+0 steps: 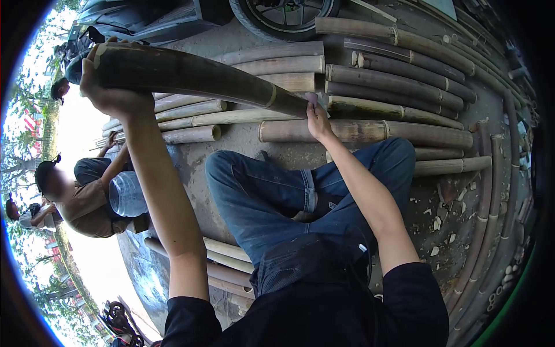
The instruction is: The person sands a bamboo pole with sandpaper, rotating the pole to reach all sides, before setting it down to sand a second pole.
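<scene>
A long, dark bamboo pole (pixel 214 79) is raised in front of me, slanting from upper left down toward the middle. Its thick near end lies in my left hand (pixel 110 95), whose fingers wrap round it. At the pole's thinner right end is my right hand (pixel 318 120), its fingers closed around a small pinkish piece (pixel 311 97) that touches the pole's end. What that piece is I cannot make out.
Cut bamboo poles (pixel 428 136) lie in rows beyond my crossed legs (pixel 260 196). A motorcycle wheel (pixel 286 14) stands at the top. A person (pixel 89 199) sits at the left beside a clear plastic jug (pixel 128 195). Debris (pixel 436 225) litters the ground at right.
</scene>
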The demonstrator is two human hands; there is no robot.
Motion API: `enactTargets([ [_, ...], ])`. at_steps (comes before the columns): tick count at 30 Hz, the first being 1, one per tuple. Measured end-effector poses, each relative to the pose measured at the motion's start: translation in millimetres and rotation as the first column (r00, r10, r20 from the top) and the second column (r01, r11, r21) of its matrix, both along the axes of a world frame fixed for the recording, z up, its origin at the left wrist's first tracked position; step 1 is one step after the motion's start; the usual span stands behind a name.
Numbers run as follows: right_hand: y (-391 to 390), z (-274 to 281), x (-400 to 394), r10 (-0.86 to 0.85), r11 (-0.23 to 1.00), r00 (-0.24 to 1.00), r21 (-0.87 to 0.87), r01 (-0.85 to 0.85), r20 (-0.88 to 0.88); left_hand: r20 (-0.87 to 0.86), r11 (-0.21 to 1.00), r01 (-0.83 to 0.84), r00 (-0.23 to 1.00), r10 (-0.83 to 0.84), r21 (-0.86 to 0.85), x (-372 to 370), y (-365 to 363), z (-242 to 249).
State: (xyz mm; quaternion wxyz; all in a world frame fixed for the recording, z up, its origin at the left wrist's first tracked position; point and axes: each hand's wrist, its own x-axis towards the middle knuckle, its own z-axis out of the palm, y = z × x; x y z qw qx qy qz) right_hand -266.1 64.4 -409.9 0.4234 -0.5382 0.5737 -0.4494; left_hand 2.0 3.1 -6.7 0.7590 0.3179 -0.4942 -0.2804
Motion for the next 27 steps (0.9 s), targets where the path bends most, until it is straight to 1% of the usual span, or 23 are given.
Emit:
enactTargets([
  [2, -7.4, 23.7, 22.1, -0.098, 0.982, 0.994, -0.156, 0.106, 0.057, -0.046, 0.999, 0.025, 0.999, -0.027, -0.025, -2.6, -2.3, -0.7],
  [3, -4.4, 60.0, 30.1, -0.04, 0.986, 0.999, -0.158, 0.044, 0.031, -0.038, 0.999, 0.047, 0.998, -0.047, -0.023, -5.7, -1.1, -0.5],
  [4, -5.9, 97.4, 44.0, -0.027, 0.959, 0.996, -0.28, 0.049, 0.08, -0.042, 0.999, 0.045, 0.998, -0.046, -0.023, -5.2, -1.7, 0.4],
  [5, -7.0, 135.2, 60.1, -0.008, 0.917, 0.992, -0.395, 0.059, 0.13, 0.002, 0.999, 0.034, 0.999, -0.034, 0.008, -3.8, -3.0, 1.4],
  [6, -6.4, 177.6, 74.3, -0.003, 0.87, 0.991, -0.489, 0.069, 0.134, 0.049, 0.999, 0.025, 0.998, -0.027, 0.039, -3.6, -4.0, 2.7],
  [7, -6.4, 220.3, 86.3, 0.001, 0.813, 0.99, -0.577, 0.081, 0.14, 0.034, 0.999, 0.018, 0.999, -0.019, 0.033, -7.9, -4.1, 3.9],
  [10, -12.3, 319.5, 113.2, 0.148, 0.717, 0.981, -0.696, -0.019, 0.125, 0.008, 0.997, 0.076, 0.997, -0.076, 0.034, -10.0, -3.0, 3.8],
  [11, -15.0, 343.8, 125.9, 0.121, 0.673, 0.986, -0.739, 0.004, 0.116, 0.011, 0.996, 0.078, 0.997, -0.078, 0.035, -9.0, -3.2, 5.2],
  [12, -16.8, 358.3, 134.3, 0.095, 0.626, 0.989, -0.779, 0.026, 0.109, 0.01, 0.997, 0.072, 0.997, -0.072, 0.033, -7.0, -3.0, 7.7],
  [13, -18.2, 362.2, 135.1, 0.096, 0.628, 0.989, -0.778, 0.027, 0.112, 0.009, 0.997, 0.064, 0.998, -0.064, 0.031, -4.9, -2.0, 8.9],
  [14, -21.3, 364.9, 135.1, 0.153, 0.619, 0.984, -0.785, -0.021, 0.095, 0.011, 0.998, 0.062, 0.998, -0.063, 0.032, -3.9, -1.1, 7.9],
  [15, -23.9, 365.7, 134.9, 0.208, 0.607, 0.975, -0.792, -0.069, 0.075, -0.013, 0.997, 0.071, 0.997, -0.071, 0.0, -5.5, 0.7, 6.6],
  [16, -24.4, 357.4, 131.6, 0.208, 0.607, 0.975, -0.792, -0.07, 0.073, -0.038, 0.996, 0.079, 0.996, -0.08, -0.033, -7.5, 3.0, 4.9],
  [17, -23.0, 339.5, 123.3, 0.238, 0.647, 0.969, -0.755, -0.109, 0.064, -0.014, 0.999, 0.032, 0.999, -0.032, -0.01, -8.5, 6.8, 3.0],
  [18, -21.1, 317.8, 114.6, 0.27, 0.685, 0.961, -0.713, -0.15, 0.058, -0.015, 0.999, 0.031, 0.999, -0.031, -0.009, -6.6, 6.5, 1.7],
  [20, -16.9, 260.8, 95.5, 0.249, 0.795, 0.967, -0.582, -0.171, 0.056, 0.015, 1.0, -0.012, 1.0, 0.012, -0.016, 0.6, 6.4, -0.9],
  [22, -7.7, 197.7, 75.1, 0.143, 0.808, 0.988, -0.584, -0.078, 0.066, 0.01, 1.0, -0.003, 1.0, 0.003, -0.009, 8.9, 5.7, -4.1],
  [25, 5.2, 89.7, 34.5, 0.076, 0.894, 0.997, -0.443, -0.065, 0.009, 0.005, 1.0, -0.008, 1.0, 0.008, 0.001, 12.5, 6.9, -5.8],
  [27, 17.8, 38.8, 5.4, 0.04, 0.943, 0.999, -0.331, -0.048, -0.03, 0.008, 1.0, -0.02, 1.0, 0.019, 0.008, 11.7, 6.6, -6.2],
])
